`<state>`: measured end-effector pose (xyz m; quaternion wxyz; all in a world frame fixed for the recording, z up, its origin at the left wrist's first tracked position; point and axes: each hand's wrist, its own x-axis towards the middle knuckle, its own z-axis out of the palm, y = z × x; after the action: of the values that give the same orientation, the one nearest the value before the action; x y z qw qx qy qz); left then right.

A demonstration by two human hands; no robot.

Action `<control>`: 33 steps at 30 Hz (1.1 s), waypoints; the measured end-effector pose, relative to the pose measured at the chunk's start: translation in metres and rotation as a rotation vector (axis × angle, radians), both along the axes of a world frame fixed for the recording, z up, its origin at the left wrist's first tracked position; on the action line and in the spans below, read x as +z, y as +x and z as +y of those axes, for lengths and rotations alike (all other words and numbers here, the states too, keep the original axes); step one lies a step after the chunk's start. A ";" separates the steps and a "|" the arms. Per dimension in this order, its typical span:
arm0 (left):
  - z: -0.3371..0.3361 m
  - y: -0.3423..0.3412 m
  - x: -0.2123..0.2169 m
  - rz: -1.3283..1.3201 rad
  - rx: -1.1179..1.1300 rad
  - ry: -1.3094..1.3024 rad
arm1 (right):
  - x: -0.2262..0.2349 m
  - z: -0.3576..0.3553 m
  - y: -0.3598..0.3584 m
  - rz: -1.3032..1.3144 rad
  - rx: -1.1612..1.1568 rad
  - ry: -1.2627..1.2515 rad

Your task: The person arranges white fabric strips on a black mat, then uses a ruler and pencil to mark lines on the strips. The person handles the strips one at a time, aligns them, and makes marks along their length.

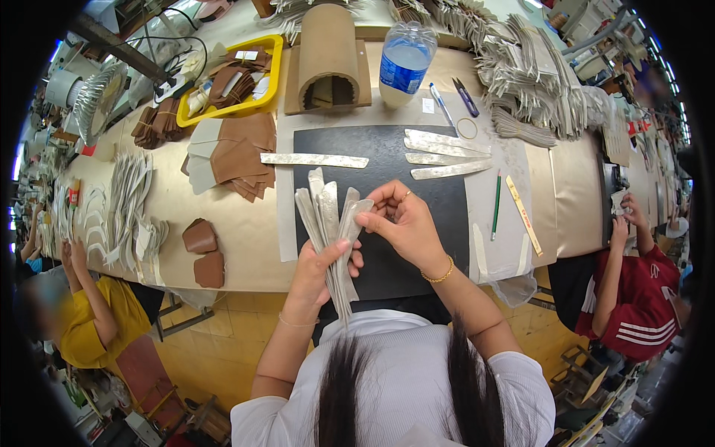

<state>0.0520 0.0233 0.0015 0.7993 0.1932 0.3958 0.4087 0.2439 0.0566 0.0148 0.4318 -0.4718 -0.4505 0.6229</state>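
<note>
Holding a fanned bundle of long silvery-grey strips [331, 227] just below the middle of the frame, the left hand [319, 272] is closed around the lower part of the bundle, thumb across the front, so the strips stand nearly upright and spread at their tops. The right hand [402, 223] meets the bundle from the right, its thumb and forefinger pinched on the upper end of the rightmost strip; the other fingers are curled loosely. Both hands hover over a black cutting mat [447, 197] lying on the tan worktable [573, 194]. On the mat's upper edge, one single silver strip [313, 159] lies flat to the left, and a small group of four similar strips [447, 154] lies to the right, well apart from the bundle. Right of the mat lie a green pencil [497, 205] and a yellow ruler-like stick [523, 214]. Toward the top of the frame stand a clear water bottle with a blue label [404, 63], an arched cardboard form [328, 56] and a yellow tray [231, 74] of brown pieces, probably leather, though the view is too small to be sure. Brown cut pieces [242, 156] lie left of the mat.
</note>
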 end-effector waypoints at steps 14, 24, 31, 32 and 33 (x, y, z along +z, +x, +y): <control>0.005 -0.051 -0.017 0.075 0.362 -0.035 | 0.037 -0.001 0.072 0.137 -0.141 0.152; 0.002 -0.032 -0.010 0.051 0.165 0.004 | -0.017 0.030 0.100 -0.938 0.071 0.329; -0.002 -0.009 0.010 0.283 0.146 0.079 | -0.009 0.022 0.066 -0.995 -0.137 0.598; -0.002 -0.009 0.008 0.310 0.124 0.088 | -0.006 0.017 0.055 -0.774 -0.092 0.430; -0.002 -0.007 0.012 0.342 0.105 0.101 | -0.003 0.013 0.043 -0.550 -0.049 0.264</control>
<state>0.0448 0.0213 0.0137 0.6872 0.2787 0.5146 0.4305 0.2866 0.0696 0.0115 0.3661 -0.5732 -0.6161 0.3973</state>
